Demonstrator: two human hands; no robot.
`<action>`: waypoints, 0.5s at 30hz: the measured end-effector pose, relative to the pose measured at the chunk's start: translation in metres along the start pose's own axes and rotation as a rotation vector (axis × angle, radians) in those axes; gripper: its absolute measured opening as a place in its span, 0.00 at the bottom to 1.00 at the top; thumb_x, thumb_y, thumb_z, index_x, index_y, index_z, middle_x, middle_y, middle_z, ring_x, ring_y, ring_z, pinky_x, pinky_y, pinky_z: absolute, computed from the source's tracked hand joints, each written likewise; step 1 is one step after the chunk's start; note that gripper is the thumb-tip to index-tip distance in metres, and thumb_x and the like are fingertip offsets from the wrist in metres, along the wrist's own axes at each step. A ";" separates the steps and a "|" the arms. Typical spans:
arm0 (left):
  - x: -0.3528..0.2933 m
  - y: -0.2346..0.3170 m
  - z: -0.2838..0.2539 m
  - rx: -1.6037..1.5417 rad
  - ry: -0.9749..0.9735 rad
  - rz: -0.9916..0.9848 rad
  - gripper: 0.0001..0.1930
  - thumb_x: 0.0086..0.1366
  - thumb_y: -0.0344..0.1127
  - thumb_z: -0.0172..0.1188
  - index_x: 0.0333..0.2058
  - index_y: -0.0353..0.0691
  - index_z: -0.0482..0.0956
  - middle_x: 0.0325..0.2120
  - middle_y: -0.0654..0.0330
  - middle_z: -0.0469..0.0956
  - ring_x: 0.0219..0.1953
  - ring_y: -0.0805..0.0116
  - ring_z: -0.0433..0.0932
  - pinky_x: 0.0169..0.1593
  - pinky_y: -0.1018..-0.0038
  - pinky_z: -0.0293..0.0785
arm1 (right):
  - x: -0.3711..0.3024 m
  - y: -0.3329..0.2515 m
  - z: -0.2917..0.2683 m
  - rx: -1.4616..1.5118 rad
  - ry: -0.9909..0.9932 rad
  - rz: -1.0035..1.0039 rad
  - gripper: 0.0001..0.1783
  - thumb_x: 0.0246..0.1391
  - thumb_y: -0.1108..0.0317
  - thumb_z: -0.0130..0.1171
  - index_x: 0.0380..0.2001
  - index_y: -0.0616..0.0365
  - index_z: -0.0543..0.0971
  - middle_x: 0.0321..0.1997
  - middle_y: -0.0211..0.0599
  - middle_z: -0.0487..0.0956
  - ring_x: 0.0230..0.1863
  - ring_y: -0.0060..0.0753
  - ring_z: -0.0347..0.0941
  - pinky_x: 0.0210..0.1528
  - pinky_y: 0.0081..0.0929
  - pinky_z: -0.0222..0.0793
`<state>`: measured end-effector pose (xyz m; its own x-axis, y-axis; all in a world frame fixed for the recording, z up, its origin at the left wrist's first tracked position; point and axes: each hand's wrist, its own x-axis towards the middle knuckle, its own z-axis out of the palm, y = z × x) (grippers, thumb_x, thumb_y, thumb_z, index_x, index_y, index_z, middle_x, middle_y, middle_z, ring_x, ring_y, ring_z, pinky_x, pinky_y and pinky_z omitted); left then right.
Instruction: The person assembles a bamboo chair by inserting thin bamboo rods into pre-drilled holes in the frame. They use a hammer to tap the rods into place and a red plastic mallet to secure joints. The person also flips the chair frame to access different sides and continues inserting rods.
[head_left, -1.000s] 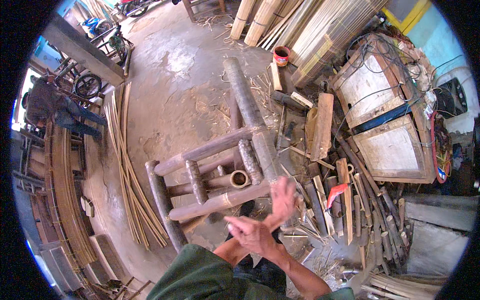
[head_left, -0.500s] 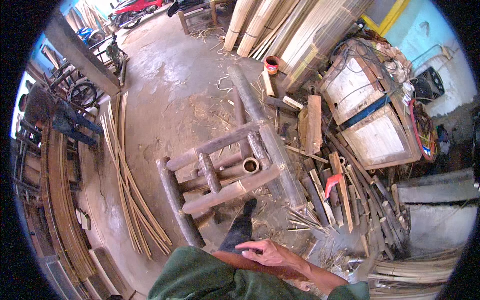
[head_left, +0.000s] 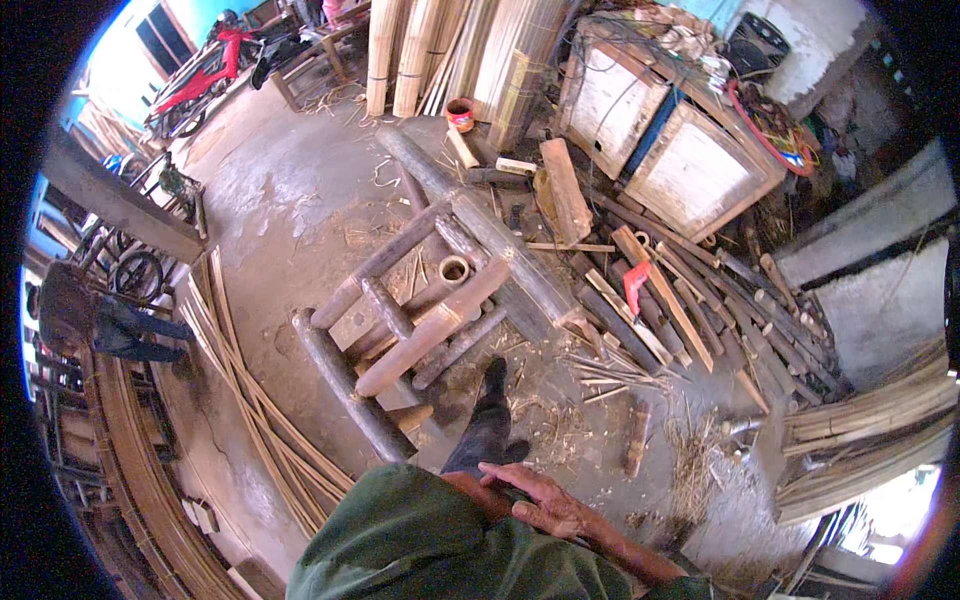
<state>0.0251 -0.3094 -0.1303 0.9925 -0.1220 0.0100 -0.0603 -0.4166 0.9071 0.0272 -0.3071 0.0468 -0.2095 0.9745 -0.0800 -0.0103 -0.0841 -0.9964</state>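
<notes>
Across the front of my body, my right hand (head_left: 545,505) lies over my left forearm (head_left: 482,497). Its fingers are stretched out and grip no object. My left arm comes from a dark green sleeve (head_left: 390,530) and passes under the right hand; the left hand itself is hidden. Ahead of my hands, apart from both, a frame of thick bamboo poles (head_left: 435,325) rests on the floor. Its long pole (head_left: 480,215) runs to the far left, and an open bamboo end (head_left: 454,270) shows inside the frame. My dark trouser leg (head_left: 485,430) stands beside it.
Right of the frame lie cut bamboo lengths (head_left: 720,290) and a red-handled saw (head_left: 635,285). Behind are a white-panelled wooden cabinet (head_left: 690,160), a red tin (head_left: 460,114) and upright bundles of strips (head_left: 420,60). Long strips (head_left: 250,380) lie left, near another person (head_left: 120,320).
My view has turned to the right, so the frame, cabinet and floor pieces sit further left. The right hand still rests over the left forearm.
</notes>
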 end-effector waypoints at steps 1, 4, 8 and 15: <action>-0.001 0.006 0.007 0.000 -0.015 0.010 0.24 0.58 0.40 0.58 0.52 0.39 0.67 0.49 0.43 0.66 0.52 0.44 0.66 0.53 0.50 0.63 | -0.008 0.001 0.006 -0.013 0.017 -0.043 0.42 0.59 0.36 0.40 0.62 0.62 0.61 0.49 0.44 0.72 0.52 0.39 0.68 0.58 0.37 0.60; -0.011 0.017 0.024 0.003 -0.053 0.009 0.24 0.58 0.40 0.58 0.52 0.38 0.67 0.49 0.43 0.67 0.52 0.43 0.67 0.53 0.50 0.63 | -0.032 0.022 0.013 -0.042 0.010 -0.062 0.42 0.59 0.37 0.39 0.62 0.64 0.61 0.46 0.44 0.72 0.48 0.37 0.69 0.54 0.36 0.62; -0.023 0.028 0.039 0.000 -0.076 0.018 0.24 0.58 0.41 0.58 0.52 0.38 0.67 0.48 0.43 0.67 0.51 0.43 0.67 0.53 0.50 0.63 | -0.063 0.008 0.018 0.151 0.025 0.202 0.39 0.60 0.42 0.43 0.64 0.62 0.59 0.48 0.46 0.70 0.50 0.38 0.68 0.55 0.35 0.61; -0.039 0.033 0.049 -0.002 -0.094 0.016 0.24 0.58 0.41 0.57 0.51 0.38 0.67 0.47 0.43 0.67 0.50 0.43 0.67 0.52 0.51 0.63 | -0.042 0.021 0.047 -0.053 0.140 -0.100 0.42 0.58 0.39 0.42 0.63 0.64 0.61 0.49 0.46 0.67 0.45 0.37 0.68 0.53 0.33 0.62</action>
<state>-0.0208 -0.3623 -0.1210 0.9770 -0.2127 -0.0154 -0.0755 -0.4127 0.9077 -0.0104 -0.3593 0.0302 -0.0715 0.9972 0.0202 0.0283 0.0223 -0.9994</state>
